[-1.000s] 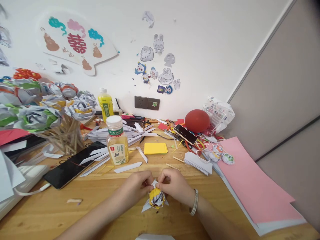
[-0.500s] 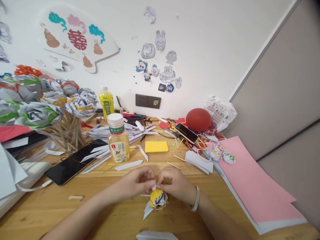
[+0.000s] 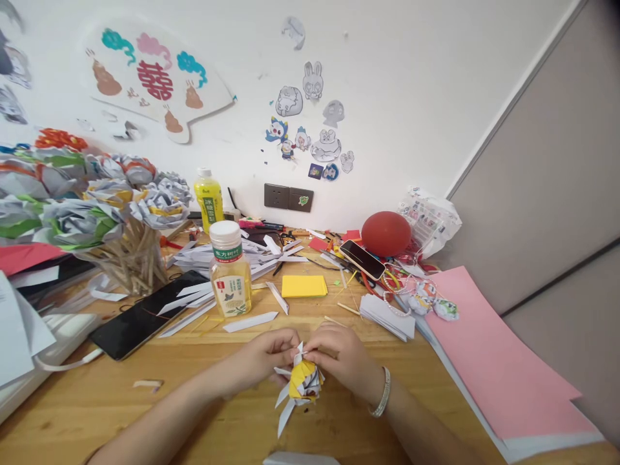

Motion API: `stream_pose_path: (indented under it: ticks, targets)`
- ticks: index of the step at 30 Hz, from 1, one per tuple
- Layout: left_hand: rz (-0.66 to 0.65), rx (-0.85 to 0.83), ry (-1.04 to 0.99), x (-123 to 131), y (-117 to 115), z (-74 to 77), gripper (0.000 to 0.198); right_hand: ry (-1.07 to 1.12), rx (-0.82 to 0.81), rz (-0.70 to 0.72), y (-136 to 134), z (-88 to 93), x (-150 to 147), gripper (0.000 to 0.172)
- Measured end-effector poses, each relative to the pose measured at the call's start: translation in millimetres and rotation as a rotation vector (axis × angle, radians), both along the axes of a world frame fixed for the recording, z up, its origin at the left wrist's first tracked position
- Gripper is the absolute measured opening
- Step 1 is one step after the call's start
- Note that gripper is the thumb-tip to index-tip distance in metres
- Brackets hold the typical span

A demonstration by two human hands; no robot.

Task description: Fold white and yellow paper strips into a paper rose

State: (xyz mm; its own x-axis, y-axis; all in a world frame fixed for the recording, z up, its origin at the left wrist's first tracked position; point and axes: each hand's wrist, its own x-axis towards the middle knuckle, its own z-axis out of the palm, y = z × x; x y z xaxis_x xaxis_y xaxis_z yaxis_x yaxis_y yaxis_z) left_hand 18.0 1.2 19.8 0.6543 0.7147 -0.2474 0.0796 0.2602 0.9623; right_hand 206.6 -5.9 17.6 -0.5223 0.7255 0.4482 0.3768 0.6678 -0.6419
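A folded paper flower point(image 3: 304, 380) in yellow and white hangs just above the wooden table, between both hands. White pointed paper strips stick out from its lower left and its top. My left hand point(image 3: 276, 352) pinches it at the upper left edge, fingers closed near a white paper tip. From the other side, my right hand point(image 3: 341, 355) grips the same white tip between thumb and fingers; a beaded bracelet circles that wrist. The exact grip of the hidden fingers behind the flower does not show.
Beyond the hands stand a tea bottle point(image 3: 230, 278) and a yellow paper stack point(image 3: 304, 286). White folded papers point(image 3: 386, 316) lie to the right, near pink sheets point(image 3: 504, 361). A phone point(image 3: 145, 316) and a vase of paper flowers point(image 3: 135, 258) occupy the left.
The flower has turned slightly, so more white strips show at its left and its top tip shows between the fingers. The view has shifted a little.
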Motion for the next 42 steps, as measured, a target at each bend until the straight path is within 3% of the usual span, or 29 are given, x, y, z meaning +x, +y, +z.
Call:
stream_pose_path:
  ticks: [3, 8, 11, 15, 20, 24, 30, 36, 42]
  targets:
    - [0.003, -0.047, -0.004, -1.3, 0.0, -2.2, 0.040, 0.019, 0.120, 0.076, 1.7, -3.2, 2.4, 0.031]
    - [0.004, -0.082, -0.018, -2.6, 1.9, -6.9, 0.042, -0.008, 0.233, 0.186, 3.1, -2.5, 6.2, 0.033]
    - [0.006, -0.064, 0.000, -2.1, 2.6, -6.2, 0.044, -0.017, 0.145, 0.242, 2.5, 4.0, 7.8, 0.033]
    - [-0.021, -0.033, -0.009, -2.3, 2.9, -4.6, 0.044, 0.023, 0.011, 0.146, -1.1, 8.8, 6.9, 0.034]
    - [0.023, -0.020, -0.022, -5.4, 4.8, -6.4, 0.042, 0.030, 0.079, 0.223, -5.3, 8.3, 4.6, 0.039]
    - [-0.064, -0.006, -0.049, -6.8, 5.5, -2.5, 0.040, 0.080, 0.018, 0.176, -4.8, 9.6, 6.5, 0.038]
    - [-0.088, 0.218, -0.026, -12.2, 9.4, 2.7, 0.034, 0.062, -0.014, 0.150, -4.4, 10.8, 6.9, 0.042]
    - [-0.077, 0.125, -0.040, -11.3, 12.9, -6.2, 0.035, 0.227, -0.275, 0.015, 0.0, 0.7, -0.3, 0.025]
    - [0.070, 0.037, -0.035, -4.8, 11.8, -18.7, 0.041, 0.346, -0.541, -0.129, 1.8, -16.0, -12.0, 0.015]
